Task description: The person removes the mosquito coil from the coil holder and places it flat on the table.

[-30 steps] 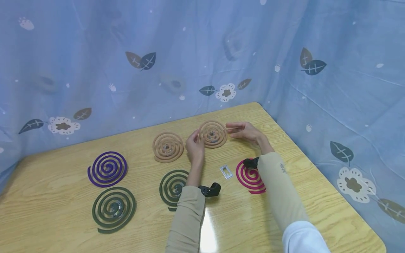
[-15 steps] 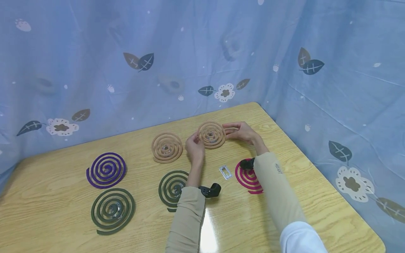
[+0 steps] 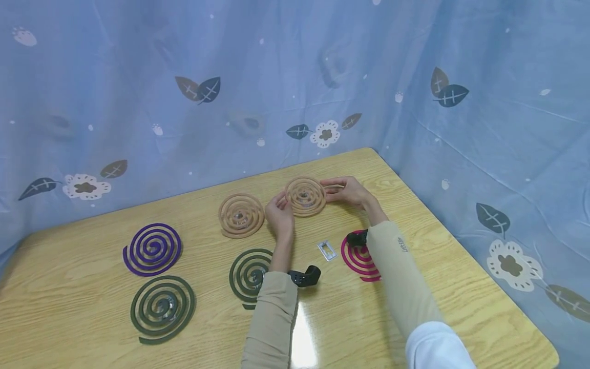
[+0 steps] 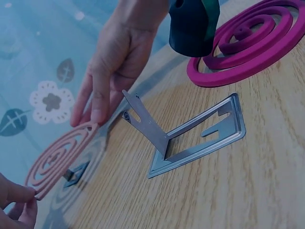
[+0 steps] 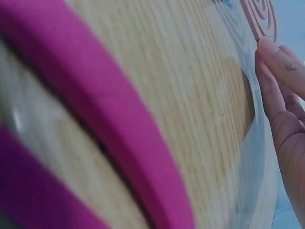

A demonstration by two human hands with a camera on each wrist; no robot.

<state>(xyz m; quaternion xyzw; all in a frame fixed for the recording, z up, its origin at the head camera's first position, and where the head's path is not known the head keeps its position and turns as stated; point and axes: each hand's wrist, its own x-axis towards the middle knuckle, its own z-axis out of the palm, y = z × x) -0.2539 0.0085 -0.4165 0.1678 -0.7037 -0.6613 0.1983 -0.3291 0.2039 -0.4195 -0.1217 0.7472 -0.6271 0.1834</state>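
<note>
A tan mosquito coil (image 3: 305, 197) sits raised and slightly tilted over a small metal stand (image 4: 75, 174) at the table's far side. My left hand (image 3: 280, 215) pinches its left edge between thumb and fingers. At the opposite edge, my right hand (image 3: 352, 193) holds the rim, its thumb on the near face and the other fingers behind, as the left wrist view shows. Nearer me lies a bare metal stand (image 3: 327, 250) with a bent-up prong (image 4: 148, 126). A pink coil (image 3: 357, 261) lies partly under my right forearm.
Another tan coil (image 3: 241, 216) is left of my left hand. Further left lie a purple coil (image 3: 152, 249) and a dark green coil (image 3: 163, 310). My left forearm covers part of another green coil (image 3: 251, 277). Blue curtains (image 3: 258, 92) border the wooden table (image 3: 83, 287).
My right hand has shifted slightly left, bringing its fingers closer in on the tan coil's right edge. The left hand keeps its pinch; the other coils stay put.
</note>
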